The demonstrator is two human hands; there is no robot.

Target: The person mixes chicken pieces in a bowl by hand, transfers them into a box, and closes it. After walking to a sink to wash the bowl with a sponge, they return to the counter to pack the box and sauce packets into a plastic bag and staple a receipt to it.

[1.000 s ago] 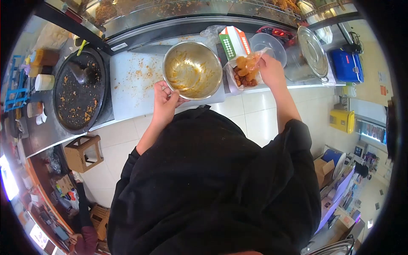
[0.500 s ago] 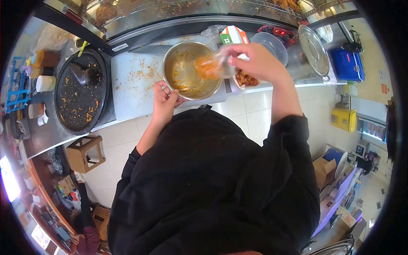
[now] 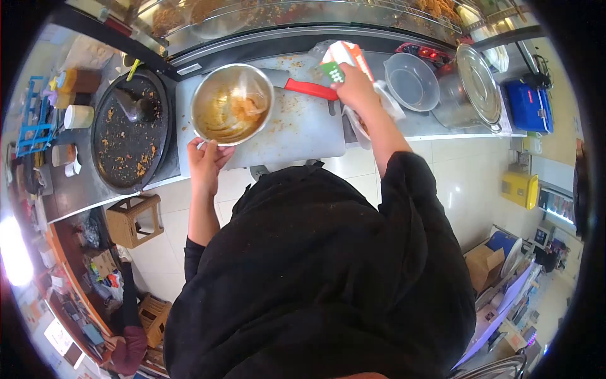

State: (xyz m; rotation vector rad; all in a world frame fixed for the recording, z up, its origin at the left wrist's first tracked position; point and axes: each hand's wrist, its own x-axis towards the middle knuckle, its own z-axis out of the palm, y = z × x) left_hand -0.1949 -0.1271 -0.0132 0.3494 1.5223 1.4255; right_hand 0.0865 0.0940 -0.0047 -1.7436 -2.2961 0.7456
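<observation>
Where the counter (image 3: 71, 186) runs beneath a display case, a white cutting board (image 3: 303, 139) lies flat along its front edge. Left of the board sits a round black pan (image 3: 167, 132), strewn with crumbs; toward the far right stands a steel pot (image 3: 448, 104) with a glass lid (image 3: 478, 82) leaning against it. Over the board's left part is the metal bowl (image 3: 205, 104), its inside smeared orange-brown, and just left of the pot is a clear plastic tub (image 3: 413, 82). A carton (image 3: 344, 50) in white, orange and green stands behind the board's right end, and a knife (image 3: 311, 89) with a red handle lies beside the bowl. The hands are well apart: the left hand (image 3: 205, 163) pinches the bowl's near rim, while the right hand (image 3: 355, 87) is at the carton, though whether it grips I cannot tell. Crumpled clear plastic (image 3: 248, 101) lies inside the bowl.
</observation>
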